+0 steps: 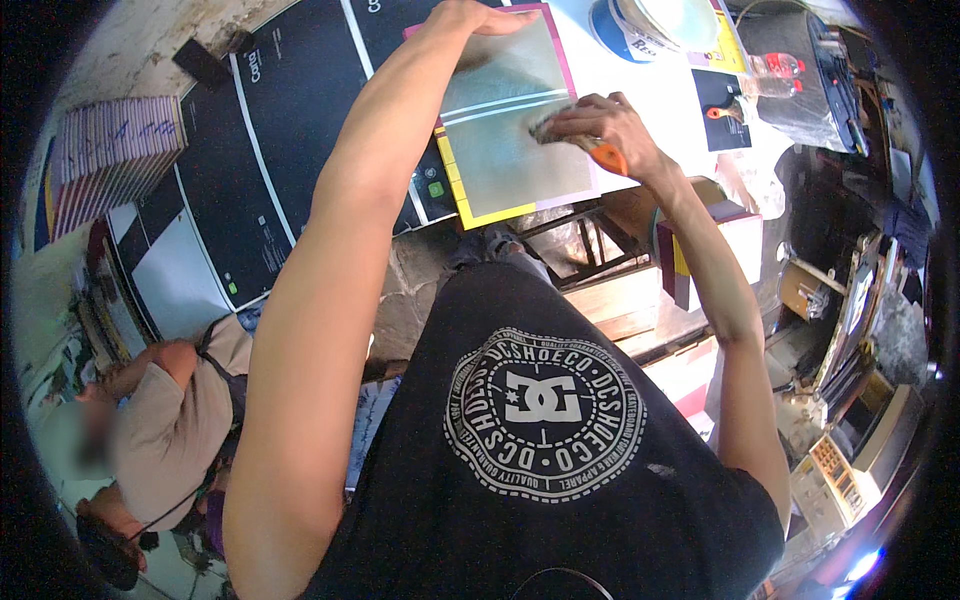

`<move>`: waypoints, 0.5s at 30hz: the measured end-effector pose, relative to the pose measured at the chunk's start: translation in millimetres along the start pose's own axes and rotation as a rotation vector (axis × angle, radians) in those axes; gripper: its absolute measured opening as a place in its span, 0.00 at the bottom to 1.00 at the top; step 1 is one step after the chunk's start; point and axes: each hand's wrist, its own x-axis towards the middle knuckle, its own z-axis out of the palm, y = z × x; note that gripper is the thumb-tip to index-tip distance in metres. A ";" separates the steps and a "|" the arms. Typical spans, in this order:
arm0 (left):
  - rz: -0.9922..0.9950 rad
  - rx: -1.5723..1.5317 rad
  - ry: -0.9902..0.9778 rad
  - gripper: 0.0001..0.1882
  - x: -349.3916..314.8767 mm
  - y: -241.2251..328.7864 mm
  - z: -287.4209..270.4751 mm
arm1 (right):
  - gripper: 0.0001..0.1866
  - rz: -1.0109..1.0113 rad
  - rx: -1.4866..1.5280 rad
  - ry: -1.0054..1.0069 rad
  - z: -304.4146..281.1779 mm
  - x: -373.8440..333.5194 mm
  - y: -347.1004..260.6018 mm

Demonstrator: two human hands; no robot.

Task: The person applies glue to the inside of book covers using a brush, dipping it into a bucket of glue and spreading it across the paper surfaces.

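Note:
Stretched across the worktable is my left arm, its left hand (494,20) lying with fingers extended at the far edge of a cover sheet (505,170). The sheet is greyish and wet-looking, bordered in pink, yellow and pale lilac, with two pale strips across its middle. My right hand (598,125) grips a paintbrush (609,157) with an orange handle. Its bristles touch or hover just over the right part of the sheet; the hand partly hides them. Beyond the right hand stands a white and blue tub (625,32), cut off by the top edge.
Large black printed sheets (300,130) cover the table's left side. A stack of bound boards (120,150) stands far left. Another orange brush (722,112) and plastic bottles (778,75) lie to the right. A seated person (180,430) is at lower left. Boxes (715,250) stand below the table.

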 end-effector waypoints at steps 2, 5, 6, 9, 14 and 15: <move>-0.030 -0.019 -0.001 0.50 -3.9 -21.3 2.2 | 0.22 -0.042 -0.024 -0.117 -0.9 3.5 -19.1; -0.020 -0.057 0.003 0.50 -8.5 -31.0 2.5 | 0.22 0.029 0.089 -0.443 -41.6 -36.7 -46.6; -0.019 -0.058 0.006 0.50 -10.6 -35.7 4.3 | 0.22 0.035 0.045 -0.516 -48.5 -53.7 -52.2; -0.021 0.119 0.130 0.45 -34.1 -33.7 15.7 | 0.19 -0.008 0.107 -0.446 -80.6 -94.7 -55.4; 0.082 0.025 0.707 0.28 -151.7 -51.4 119.6 | 0.14 0.604 0.604 0.138 -98.0 -115.2 -57.7; 0.067 0.049 0.694 0.30 -174.5 -46.2 142.9 | 0.12 0.782 0.552 0.259 -88.8 -115.9 -52.3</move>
